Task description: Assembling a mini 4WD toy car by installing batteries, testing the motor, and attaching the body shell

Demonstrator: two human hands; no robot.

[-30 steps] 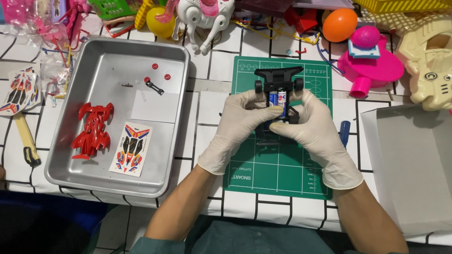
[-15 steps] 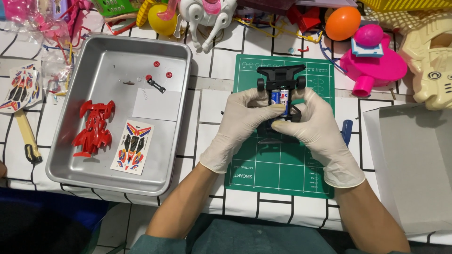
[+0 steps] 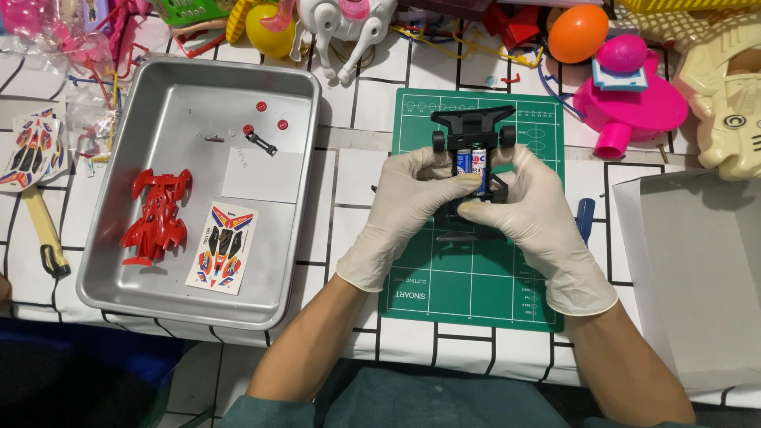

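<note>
Both my hands wear white gloves and grip a black toy car chassis [image 3: 472,127] over a green cutting mat [image 3: 476,281]. My left hand [image 3: 408,210] holds its left side, my right hand [image 3: 531,226] the right. Two blue and white batteries [image 3: 471,161] sit side by side in the chassis, and my thumbs press near them. The chassis' black wheels show at its far end.
A metal tray [image 3: 119,261] on the left holds a red car body shell [image 3: 157,215], a sticker sheet [image 3: 221,246], small red parts [image 3: 261,106] and a black part [image 3: 261,143]. Plastic toys line the far edge. A grey box [image 3: 701,261] stands at right. A yellow-handled tool [image 3: 43,230] lies at left.
Hardly anything differs; my hands keep the same grip on the chassis, with only slight finger shifts at the batteries.
</note>
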